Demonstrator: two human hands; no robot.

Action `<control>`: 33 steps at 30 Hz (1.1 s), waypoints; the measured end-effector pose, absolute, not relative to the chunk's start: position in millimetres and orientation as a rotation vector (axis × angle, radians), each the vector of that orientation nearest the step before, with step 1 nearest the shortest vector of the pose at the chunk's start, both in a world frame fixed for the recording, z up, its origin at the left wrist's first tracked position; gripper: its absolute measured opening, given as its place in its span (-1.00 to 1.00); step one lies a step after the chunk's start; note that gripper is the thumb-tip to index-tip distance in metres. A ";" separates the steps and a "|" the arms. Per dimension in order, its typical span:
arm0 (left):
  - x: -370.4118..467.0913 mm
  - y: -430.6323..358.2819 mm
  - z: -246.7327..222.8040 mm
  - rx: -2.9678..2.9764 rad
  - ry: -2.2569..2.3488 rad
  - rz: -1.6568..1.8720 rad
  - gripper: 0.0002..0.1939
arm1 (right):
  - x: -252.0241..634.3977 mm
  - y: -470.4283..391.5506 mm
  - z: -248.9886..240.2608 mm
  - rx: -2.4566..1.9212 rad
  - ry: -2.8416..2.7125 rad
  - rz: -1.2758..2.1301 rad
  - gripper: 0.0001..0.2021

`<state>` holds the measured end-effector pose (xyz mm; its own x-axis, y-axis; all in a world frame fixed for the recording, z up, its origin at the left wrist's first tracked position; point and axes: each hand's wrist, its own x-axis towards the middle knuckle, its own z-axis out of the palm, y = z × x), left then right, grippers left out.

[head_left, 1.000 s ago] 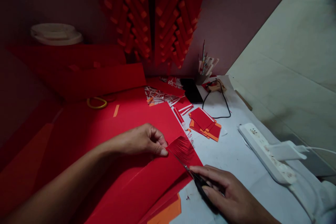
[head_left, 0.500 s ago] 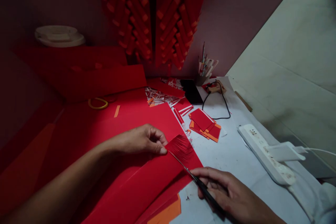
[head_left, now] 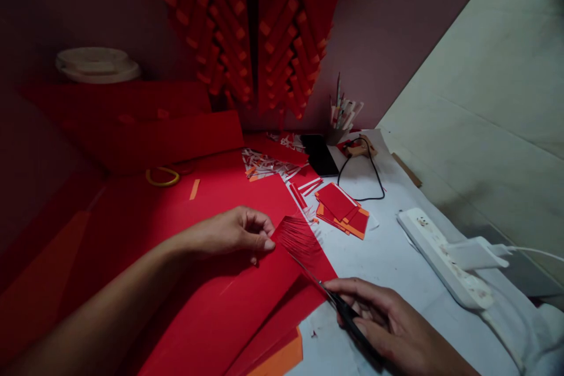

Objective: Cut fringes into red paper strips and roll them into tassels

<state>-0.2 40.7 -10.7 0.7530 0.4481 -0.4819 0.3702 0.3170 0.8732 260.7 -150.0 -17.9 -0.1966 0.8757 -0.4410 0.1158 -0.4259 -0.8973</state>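
Note:
My left hand (head_left: 244,232) pinches the edge of a red paper sheet (head_left: 247,299) between thumb and fingers. The sheet's far end is cut into a fringe of thin strips (head_left: 302,238). In my right hand (head_left: 379,317) is a pair of black-handled scissors (head_left: 348,317), its blades pointing up and left at the paper beside the fringe. The fingers wrap round the handles, partly hiding them. More red paper lies beneath, with an orange sheet (head_left: 282,358) showing at the front edge.
Stacked red and orange cards (head_left: 341,205), a glue stick (head_left: 298,194) and paper scraps (head_left: 264,163) lie beyond the hands. A phone (head_left: 319,154), pen cup (head_left: 339,129) and black cable (head_left: 383,182) sit farther back. At right is a power strip (head_left: 445,264); yellow-handled scissors (head_left: 163,176) lie left.
The scissors and my right hand have shifted slightly right and away from my left hand. The fringed end of the paper has lifted and spread slightly, while my left hand keeps its pinch.

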 end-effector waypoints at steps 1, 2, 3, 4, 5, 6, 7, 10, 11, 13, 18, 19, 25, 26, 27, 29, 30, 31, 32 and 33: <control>0.1 40.8 -10.6 1.289 0.767 0.060 -0.68 | 261.0 -149.9 -18.8 -1.486 -1.191 1.672 -0.60; 0.5 40.9 -10.3 1.293 0.765 0.062 -0.68 | 261.5 -149.7 -19.8 -1.491 -1.204 1.662 -0.60; 0.9 40.8 -10.0 1.298 0.764 0.064 -0.68 | 261.9 -149.4 -20.7 -1.499 -1.213 1.659 -0.60; 1.2 40.7 -9.7 1.302 0.766 0.065 -0.68 | 262.2 -148.9 -21.3 -1.508 -1.219 1.656 -0.59; 1.5 40.6 -9.6 1.307 0.772 0.064 -0.67 | 262.3 -148.4 -21.4 -1.518 -1.222 1.652 -0.60; 1.7 40.6 -9.6 1.313 0.780 0.060 -0.67 | 262.3 -148.0 -21.2 -1.522 -1.225 1.648 -0.60; 1.8 40.5 -9.9 1.321 0.789 0.056 -0.67 | 262.1 -147.6 -20.7 -1.522 -1.229 1.642 -0.59; 1.4 40.6 -11.8 1.344 0.809 0.045 -0.66 | 261.2 -146.8 -18.2 -1.510 -1.257 1.623 -0.59; 1.3 40.7 -12.6 1.350 0.812 0.044 -0.65 | 260.9 -146.7 -17.4 -1.509 -1.264 1.620 -0.58; 1.1 40.9 -13.8 1.359 0.814 0.044 -0.65 | 260.7 -146.3 -16.4 -1.516 -1.268 1.611 -0.58; 1.7 41.0 -13.1 1.369 0.810 0.046 -0.65 | 261.3 -145.2 -15.0 -1.524 -1.286 1.614 -0.56; 1.9 40.8 -12.6 1.372 0.809 0.049 -0.65 | 261.4 -145.0 -14.5 -1.527 -1.286 1.620 -0.56; 3.1 40.0 -9.5 1.371 0.818 0.038 -0.65 | 258.4 -143.7 -9.7 -1.508 -1.289 1.600 -0.59; 3.3 40.0 -9.0 1.373 0.821 0.032 -0.65 | 257.6 -143.2 -8.9 -1.519 -1.285 1.595 -0.59; 3.5 40.0 -8.6 1.375 0.823 0.027 -0.64 | 256.8 -142.7 -8.4 -1.526 -1.284 1.595 -0.59; 3.8 40.2 -8.3 1.378 0.823 0.027 -0.63 | 255.5 -141.6 -8.1 -1.526 -1.288 1.598 -0.59; 3.8 40.3 -8.5 1.380 0.822 0.029 -0.63 | 255.1 -141.2 -8.2 -1.522 -1.292 1.599 -0.59; 3.7 40.5 -8.9 1.382 0.820 0.028 -0.64 | 254.8 -141.0 -8.7 -1.517 -1.295 1.597 -0.59; 3.7 40.8 -9.4 1.383 0.818 0.027 -0.64 | 254.7 -141.0 -9.3 -1.513 -1.295 1.596 -0.58; 3.6 41.0 -10.0 1.383 0.816 0.028 -0.65 | 254.7 -141.1 -10.0 -1.507 -1.294 1.595 -0.58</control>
